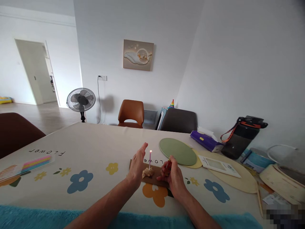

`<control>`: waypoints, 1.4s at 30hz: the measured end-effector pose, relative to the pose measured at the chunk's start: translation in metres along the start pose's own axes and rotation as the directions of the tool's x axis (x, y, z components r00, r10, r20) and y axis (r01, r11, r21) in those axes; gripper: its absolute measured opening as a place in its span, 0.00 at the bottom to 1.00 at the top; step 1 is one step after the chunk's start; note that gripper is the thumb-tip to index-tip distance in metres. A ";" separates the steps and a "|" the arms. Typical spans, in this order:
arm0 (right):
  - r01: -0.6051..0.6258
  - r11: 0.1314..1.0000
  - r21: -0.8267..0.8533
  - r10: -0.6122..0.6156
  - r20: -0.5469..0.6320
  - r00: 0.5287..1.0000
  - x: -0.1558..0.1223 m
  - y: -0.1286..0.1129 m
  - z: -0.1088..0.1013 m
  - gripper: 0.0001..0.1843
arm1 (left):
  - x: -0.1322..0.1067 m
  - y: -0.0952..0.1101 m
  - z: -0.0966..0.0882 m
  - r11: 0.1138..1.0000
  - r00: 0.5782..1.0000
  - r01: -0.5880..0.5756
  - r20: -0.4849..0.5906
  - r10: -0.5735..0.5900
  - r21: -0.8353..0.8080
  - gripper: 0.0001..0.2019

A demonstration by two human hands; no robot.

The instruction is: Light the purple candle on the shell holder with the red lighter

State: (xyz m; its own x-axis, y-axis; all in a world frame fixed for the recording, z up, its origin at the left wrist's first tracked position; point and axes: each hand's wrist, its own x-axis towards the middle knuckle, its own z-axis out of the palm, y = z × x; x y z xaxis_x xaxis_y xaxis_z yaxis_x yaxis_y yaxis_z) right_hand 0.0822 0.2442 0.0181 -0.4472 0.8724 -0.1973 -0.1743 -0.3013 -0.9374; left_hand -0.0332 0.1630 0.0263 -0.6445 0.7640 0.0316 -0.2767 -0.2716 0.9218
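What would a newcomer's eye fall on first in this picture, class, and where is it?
Probably the small flame atop a thin candle, upright in a tan lump on the brown board. The open left hand stands beside it, while the right hand grips a small red object opposite. Next, perhaps, the big dark bottle toward the table's right side.

The single view looks out from the person's head, facing forward and down across a cream, flower-printed tabletop towards a smooth white wall; the bare left hand and bare right hand appear close, below the centre.
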 end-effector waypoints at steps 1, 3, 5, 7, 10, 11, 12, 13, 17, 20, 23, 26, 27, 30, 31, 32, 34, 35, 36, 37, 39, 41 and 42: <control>0.003 1.000 0.004 -0.003 0.006 1.000 0.000 0.000 0.000 0.24 | 0.000 0.000 0.000 1.000 1.000 0.003 -0.004 -0.003 -0.004 0.22; 0.010 1.000 0.017 -0.010 0.015 1.000 0.001 0.001 -0.001 0.24 | 0.001 0.000 0.000 1.000 1.000 0.017 -0.011 -0.017 -0.007 0.21; 0.008 1.000 0.025 -0.009 0.014 1.000 0.001 0.002 0.000 0.24 | 0.001 0.000 0.001 1.000 1.000 0.014 -0.020 -0.014 -0.007 0.21; 0.005 1.000 0.031 -0.005 0.011 1.000 0.001 0.001 0.000 0.25 | 0.002 0.001 0.001 1.000 1.000 0.010 -0.017 -0.011 -0.012 0.22; -0.005 0.999 0.034 0.004 0.013 1.000 0.000 0.001 0.000 0.24 | 0.001 0.003 0.001 1.000 1.000 0.022 -0.005 -0.022 -0.022 0.22; -0.009 0.999 0.034 0.009 0.012 1.000 0.000 0.000 0.000 0.24 | 0.000 0.005 0.001 0.999 1.000 0.027 -0.002 -0.027 -0.023 0.22; -0.013 0.999 0.031 0.012 0.008 1.000 0.000 0.000 0.000 0.24 | -0.001 0.006 0.001 0.999 0.999 0.034 -0.001 -0.034 -0.021 0.22; -0.014 1.000 0.026 0.014 0.006 1.000 0.000 0.000 0.000 0.24 | -0.002 0.007 0.001 0.999 0.999 0.045 0.003 -0.045 -0.016 0.22; -0.003 1.000 0.004 0.003 0.009 1.000 0.000 0.000 -0.002 0.25 | -0.006 0.011 0.003 0.996 0.996 0.087 0.021 -0.087 0.007 0.22; -0.015 1.000 0.004 0.015 0.000 1.000 0.000 0.000 -0.002 0.25 | -0.006 0.012 0.004 0.997 0.997 0.073 0.021 -0.073 -0.002 0.23; -0.016 1.000 0.007 0.016 0.002 1.000 0.001 0.001 -0.002 0.25 | -0.005 0.014 0.004 0.997 0.998 0.070 0.001 -0.070 -0.017 0.22; 0.003 1.000 0.008 -0.003 0.014 1.000 0.002 0.002 -0.002 0.25 | -0.004 0.017 0.003 0.996 0.996 0.090 0.002 -0.090 -0.029 0.22; 0.005 1.000 0.009 -0.005 0.012 1.000 0.002 0.002 -0.003 0.25 | -0.005 0.018 0.003 0.995 0.996 0.095 0.003 -0.095 -0.033 0.22; -0.003 1.000 0.013 0.003 0.003 1.000 0.001 0.002 -0.003 0.25 | -0.005 0.018 0.003 0.996 0.996 0.087 0.003 -0.087 -0.029 0.22; -0.009 1.000 0.016 0.009 0.000 1.000 0.001 0.002 -0.002 0.25 | -0.005 0.018 0.002 0.996 0.997 0.084 0.002 -0.084 -0.026 0.22; -0.015 1.000 0.017 0.015 -0.006 1.000 0.001 0.001 -0.002 0.25 | -0.005 0.017 0.002 0.996 0.997 0.081 0.004 -0.081 -0.024 0.22; -0.023 1.000 0.017 0.024 -0.021 1.000 0.001 0.000 -0.002 0.26 | -0.005 0.016 0.002 0.997 0.997 0.076 0.012 -0.076 -0.024 0.22; -0.024 1.000 0.017 0.025 -0.023 0.999 0.001 0.000 -0.002 0.26 | -0.005 0.015 0.002 0.997 0.997 0.073 0.015 -0.073 -0.024 0.22; -0.022 1.000 0.017 0.022 -0.024 0.999 0.000 0.000 -0.002 0.26 | -0.005 0.015 0.002 0.997 0.998 0.068 0.019 -0.067 -0.025 0.22; -0.018 1.000 0.017 0.018 -0.021 1.000 0.000 0.000 -0.002 0.26 | -0.005 0.014 0.002 0.998 0.998 0.062 0.020 -0.062 -0.025 0.22; -0.012 1.000 0.016 0.013 -0.014 1.000 0.000 0.000 -0.002 0.26 | -0.005 0.012 0.001 0.998 0.998 0.059 0.019 -0.058 -0.020 0.22; -0.013 1.000 0.011 0.013 -0.013 1.000 -0.001 0.000 -0.002 0.27 | -0.003 0.009 0.000 0.999 0.999 0.047 0.012 -0.047 -0.013 0.22; -0.013 1.000 0.009 0.014 -0.011 1.000 -0.002 -0.001 -0.002 0.27 | -0.002 0.007 0.000 0.999 0.999 0.033 0.012 -0.033 -0.009 0.22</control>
State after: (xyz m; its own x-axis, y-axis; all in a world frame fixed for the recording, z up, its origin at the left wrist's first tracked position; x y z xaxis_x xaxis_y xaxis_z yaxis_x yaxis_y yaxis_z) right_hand 0.0848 0.2436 0.0185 -0.4399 0.8724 -0.2131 -0.1761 -0.3165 -0.9321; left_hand -0.0339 0.1592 0.0331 -0.6265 0.7794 0.0063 -0.3041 -0.2518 0.9187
